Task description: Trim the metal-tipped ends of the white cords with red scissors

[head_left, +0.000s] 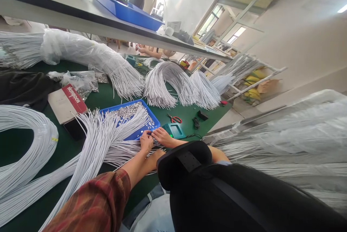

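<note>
My left hand [146,141] is closed in a pinch at the front edge of a blue tray [156,119]. Right beside it, my right hand [162,136] also has its fingers pressed together, the fingertips of both hands almost meeting. Whatever they hold is too small to make out. Inside the tray lie many small metal pieces [127,110]. A thick bunch of white wires [100,141] fans across the tray's left part, and more wire ends run under my hands. A teal device [175,130] with a green light sits just right of my right hand.
Red-handled pliers [176,119], a black cable [196,122] and a black box [202,115] lie to the right. Wire bundles [168,83] stand behind the tray. A notebook box [67,103] and coiled wires [40,141] are left. A large black shape [230,195] blocks the lower right.
</note>
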A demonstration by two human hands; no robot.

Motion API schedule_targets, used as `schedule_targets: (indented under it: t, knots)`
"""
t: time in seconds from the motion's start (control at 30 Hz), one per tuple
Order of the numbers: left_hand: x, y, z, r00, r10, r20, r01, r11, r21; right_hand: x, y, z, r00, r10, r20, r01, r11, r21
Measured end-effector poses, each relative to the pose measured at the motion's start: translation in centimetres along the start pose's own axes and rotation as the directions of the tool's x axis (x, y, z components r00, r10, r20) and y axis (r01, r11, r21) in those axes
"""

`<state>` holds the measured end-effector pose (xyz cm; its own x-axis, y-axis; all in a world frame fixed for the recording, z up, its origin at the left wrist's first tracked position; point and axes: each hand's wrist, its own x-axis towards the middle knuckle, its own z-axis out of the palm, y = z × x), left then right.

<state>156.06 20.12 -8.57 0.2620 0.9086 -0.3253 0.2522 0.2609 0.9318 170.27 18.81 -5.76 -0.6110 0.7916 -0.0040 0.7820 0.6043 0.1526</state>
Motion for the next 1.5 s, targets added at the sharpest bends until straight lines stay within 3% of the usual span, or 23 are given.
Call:
schedule_targets:
  t: [0.2, 0.53, 0.77, 1.13, 1.5]
  knots:
    - [-0.4, 0.2, -0.2, 1.000, -0.006, 0.008, 0.006, 1.000, -0.019, 0.8, -0.1, -0.6, 0.985, 0.164, 0.048, -0.168, 0.983, 0.076]
    - [-0.2, 0.0, -0.1, 1.000, 0.004, 0.025, -0.004, 1.000, -0.015, 0.6, 0.7, -1.2, 0.905, 0.361, 0.222, -0.383, 0.922, 0.060]
    - [-0.3, 0.0, -0.1, 0.999, 0.022, 0.045, -0.021, 0.999, -0.029, -0.5, 1.3, -3.0, 0.941, 0.315, 0.123, -0.319, 0.947, 0.019]
    - [-0.3, 0.0, -0.1, 0.999, -0.003, 0.038, 0.004, 0.999, -0.041, -0.7, 2.0, -1.7, 0.946, 0.254, 0.200, -0.225, 0.961, -0.159]
    - [0.0, -0.3, 0.1, 0.999, 0.021, 0.030, -0.021, 1.000, 0.001, -0.9, 1.5, -0.8, 0.955, 0.199, 0.221, -0.162, 0.971, -0.174]
